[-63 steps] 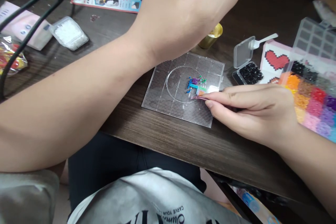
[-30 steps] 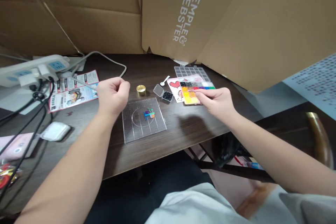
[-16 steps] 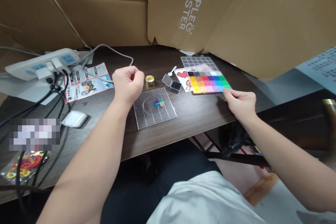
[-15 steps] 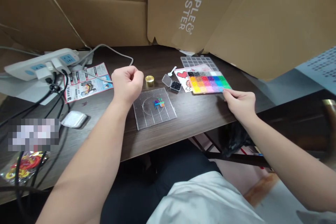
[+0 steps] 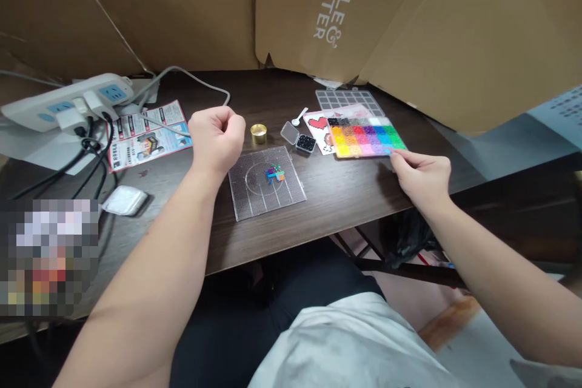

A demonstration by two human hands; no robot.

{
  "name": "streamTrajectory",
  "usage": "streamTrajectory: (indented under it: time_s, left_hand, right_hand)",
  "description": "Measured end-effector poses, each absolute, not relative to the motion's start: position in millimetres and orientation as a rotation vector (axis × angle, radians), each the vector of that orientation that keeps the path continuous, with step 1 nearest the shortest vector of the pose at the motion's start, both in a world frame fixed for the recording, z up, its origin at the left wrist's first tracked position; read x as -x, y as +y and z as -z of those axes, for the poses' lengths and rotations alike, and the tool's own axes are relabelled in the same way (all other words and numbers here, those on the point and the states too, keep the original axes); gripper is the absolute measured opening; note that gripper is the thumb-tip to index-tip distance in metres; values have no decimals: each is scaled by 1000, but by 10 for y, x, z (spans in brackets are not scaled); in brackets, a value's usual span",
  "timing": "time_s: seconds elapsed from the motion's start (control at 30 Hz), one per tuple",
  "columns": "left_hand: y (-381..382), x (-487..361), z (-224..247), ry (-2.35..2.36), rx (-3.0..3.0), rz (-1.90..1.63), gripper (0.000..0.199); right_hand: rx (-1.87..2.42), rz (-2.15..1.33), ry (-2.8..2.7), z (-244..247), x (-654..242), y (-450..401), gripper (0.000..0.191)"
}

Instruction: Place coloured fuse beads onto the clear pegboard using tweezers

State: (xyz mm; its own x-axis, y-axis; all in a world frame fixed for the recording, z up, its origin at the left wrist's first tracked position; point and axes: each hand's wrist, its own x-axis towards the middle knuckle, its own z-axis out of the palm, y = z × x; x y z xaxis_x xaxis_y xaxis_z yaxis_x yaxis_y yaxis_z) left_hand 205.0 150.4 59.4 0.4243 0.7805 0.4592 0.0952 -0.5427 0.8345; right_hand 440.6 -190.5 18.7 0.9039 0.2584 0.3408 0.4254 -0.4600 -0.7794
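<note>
My left hand [image 5: 217, 139] is closed in a fist above the far left corner of a clear pegboard [image 5: 248, 203]; anything inside the fist is hidden. A small cluster of blue, green, purple and orange beads [image 5: 275, 174] sits on the pegboard. My right hand [image 5: 422, 179] has thumb and fingers pinched together at the near right corner of a bead box [image 5: 364, 138], which has rows of coloured compartments. What the pinch holds, if anything, is too small to make out. Beneath the box lies a pattern sheet [image 5: 318, 124] with a red heart.
Behind the pegboard stand a gold tin [image 5: 259, 134], a small open case of black beads [image 5: 305, 143] and a white spoon [image 5: 300, 117]. A clear compartment lid [image 5: 348, 99] lies farther back. Leftward are a power strip [image 5: 68, 103], cables, a leaflet [image 5: 148, 136] and a white case [image 5: 125, 200].
The view has tilted slightly. My right hand has shifted a little to the right along the bead box's near corner. My left fist stays over the pegboard's corner.
</note>
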Motion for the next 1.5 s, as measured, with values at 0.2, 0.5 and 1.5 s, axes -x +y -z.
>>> streamTrajectory:
  time_s: [0.2, 0.5, 1.5]
  left_hand:
    - [1505, -2055, -558, 699, -1924, -1198, 40]
    - [1910, -2262, -238, 636, -1880, -1210, 67]
    - [1310, -2196, -591, 644, -1828, -1280, 52]
  right_hand:
    - [1995, 340, -685, -192, -4075, -1791, 23]
    - [1496, -515, -1736, -431, -3746, -540, 21]
    - [1451, -396, -1962, -396, -3653, -537, 15]
